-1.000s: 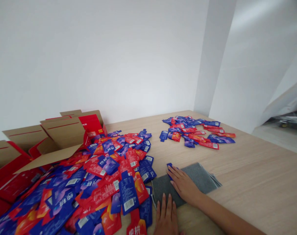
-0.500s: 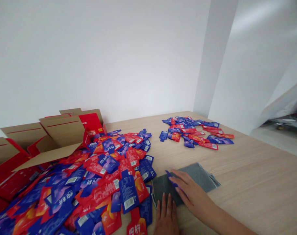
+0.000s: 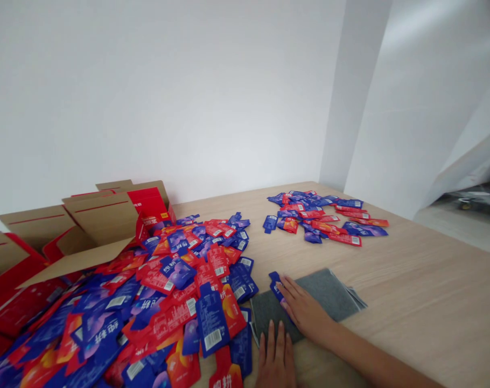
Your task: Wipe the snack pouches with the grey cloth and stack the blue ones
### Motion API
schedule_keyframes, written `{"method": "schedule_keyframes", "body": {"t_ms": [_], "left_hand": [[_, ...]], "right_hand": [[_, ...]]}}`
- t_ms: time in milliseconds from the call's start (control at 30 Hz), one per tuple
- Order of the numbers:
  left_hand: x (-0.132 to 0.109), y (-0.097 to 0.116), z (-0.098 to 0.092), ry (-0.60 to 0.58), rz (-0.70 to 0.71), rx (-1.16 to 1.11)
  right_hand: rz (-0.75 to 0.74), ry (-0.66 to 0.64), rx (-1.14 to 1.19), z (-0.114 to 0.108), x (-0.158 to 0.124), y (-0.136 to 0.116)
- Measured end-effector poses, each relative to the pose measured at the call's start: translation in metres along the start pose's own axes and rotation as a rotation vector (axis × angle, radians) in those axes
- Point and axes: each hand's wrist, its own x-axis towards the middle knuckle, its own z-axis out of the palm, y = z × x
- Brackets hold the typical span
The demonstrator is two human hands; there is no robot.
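Observation:
A folded grey cloth [image 3: 328,291] lies on the wooden table in front of me, layered at its right end. My left hand [image 3: 275,358] rests on the cloth's near left edge, fingers stretched out flat. On the cloth lies a blue pouch [image 3: 274,277] with a narrow neck, its lower part covered by my right hand. My right hand [image 3: 305,312] is laid flat over that pouch with straight fingers. Just left of the cloth, a big heap of red and blue pouches [image 3: 176,318] spreads over the table.
Open red cardboard boxes [image 3: 150,207] with raised brown flaps stand behind the heap at the left. A smaller group of red and blue pouches [image 3: 317,215] lies toward the table's far right. A white wall [image 3: 229,97] rises behind the table [image 3: 422,302].
My right hand has flattened down over the blue pouch, which earlier stuck up tilted under the fingers. My left hand has stayed at the cloth's edge.

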Motion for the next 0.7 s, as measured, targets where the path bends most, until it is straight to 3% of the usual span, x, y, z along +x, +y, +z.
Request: {"method": "schedule_keyframes", "body": {"t_ms": [100,300,400,500,600,700], "left_hand": [[0.004,0.000,-0.014,-0.103,-0.039,-0.083],[0.014,0.015,-0.040,-0.233,-0.148,-0.179],[0.019,0.018,-0.054,-0.319,-0.198,-0.228],[0.022,0.016,-0.065,-0.392,-0.184,-0.294],[0.021,0.014,-0.062,-0.405,-0.181,-0.286],[0.016,0.013,-0.039,-0.302,-0.157,-0.184]], "right_hand": [[0.020,0.005,0.094,-0.005,0.006,0.004],[0.216,-0.060,0.202,-0.019,0.016,0.008],[0.214,-0.131,0.199,-0.033,0.032,0.006],[0.245,-0.103,0.320,-0.049,0.062,0.002],[0.208,-0.063,0.462,-0.065,0.105,-0.011],[0.106,-0.083,0.587,-0.077,0.152,-0.034]]}}
